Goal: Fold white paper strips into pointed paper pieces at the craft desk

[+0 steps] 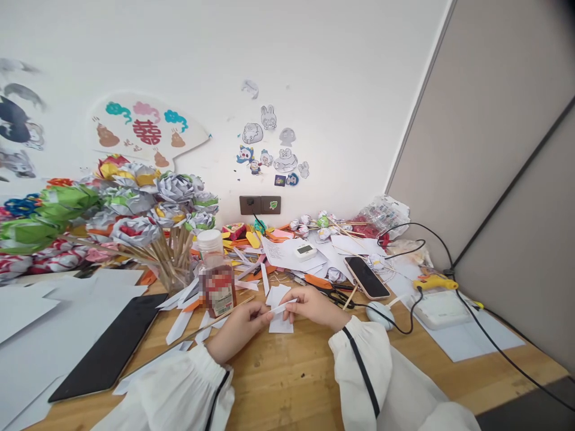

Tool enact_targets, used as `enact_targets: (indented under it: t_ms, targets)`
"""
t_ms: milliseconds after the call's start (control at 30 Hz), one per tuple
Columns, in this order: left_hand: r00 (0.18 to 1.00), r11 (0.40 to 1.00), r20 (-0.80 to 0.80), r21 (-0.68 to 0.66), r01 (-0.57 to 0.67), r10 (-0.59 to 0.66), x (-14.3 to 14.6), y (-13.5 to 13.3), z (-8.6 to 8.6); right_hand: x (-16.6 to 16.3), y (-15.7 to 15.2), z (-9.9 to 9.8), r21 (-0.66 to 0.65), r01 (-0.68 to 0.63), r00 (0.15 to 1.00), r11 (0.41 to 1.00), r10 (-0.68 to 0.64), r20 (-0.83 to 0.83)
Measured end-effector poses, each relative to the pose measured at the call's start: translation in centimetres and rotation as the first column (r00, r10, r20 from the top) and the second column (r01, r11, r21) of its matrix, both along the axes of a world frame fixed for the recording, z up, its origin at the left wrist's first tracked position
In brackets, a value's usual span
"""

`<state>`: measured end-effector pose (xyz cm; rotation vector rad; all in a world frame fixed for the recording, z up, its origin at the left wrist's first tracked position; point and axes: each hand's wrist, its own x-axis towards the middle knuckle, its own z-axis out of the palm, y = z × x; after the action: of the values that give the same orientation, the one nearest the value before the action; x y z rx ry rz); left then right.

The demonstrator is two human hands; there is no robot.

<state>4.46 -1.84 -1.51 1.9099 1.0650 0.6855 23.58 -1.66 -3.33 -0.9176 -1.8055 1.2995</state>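
Note:
Between my two hands is a small folded strip of white paper (281,307), held above the table. My left hand (242,328) pinches its left end between thumb and fingers. At the other end, my right hand (314,306) grips the strip with its fingertips. Just under and behind the strip lie white paper pieces (281,327) on the wooden table (278,383). A jar with a white lid (210,240) and a red label stands left of them, beyond my left hand. A thin wooden stick (211,323) runs past my left wrist.
Paper flowers on sticks (135,230) stand in a clear container at left. A black tablet (110,347) lies nearby. To the right are black scissors (335,294), a phone (367,277), a yellow glue gun (438,282) and loose cables. Paper scraps, a white timer (305,251) and a wall border the back.

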Motion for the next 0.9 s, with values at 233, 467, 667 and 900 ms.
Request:
enact_targets:
  t_ms: [233, 467, 667, 900]
  targets:
    - [0.997, 0.981, 0.055, -0.184, 0.060, -0.050, -0.4, 0.2, -0.5, 0.7, 0.6, -0.4, -0.037, -0.010, 0.999, 0.999, 0.009, -0.042]
    - [0.984, 0.940, 0.168, -0.320, 0.117, -0.065, -0.6, 0.6, -1.1, 1.3, 1.7, -1.5, -0.095, -0.045, 0.995, 0.994, 0.036, -0.097]
    - [0.976, 0.929, 0.217, -0.366, 0.052, 0.031, -0.6, 0.8, -1.7, 1.9, 1.9, -1.6, -0.112, -0.030, 0.991, 0.993, 0.015, -0.134]
    - [0.964, 0.929, 0.247, -0.371, 0.005, 0.093, -0.6, 1.4, -2.2, 1.8, 2.0, -1.5, -0.073, 0.054, 0.983, 0.996, -0.066, -0.173]
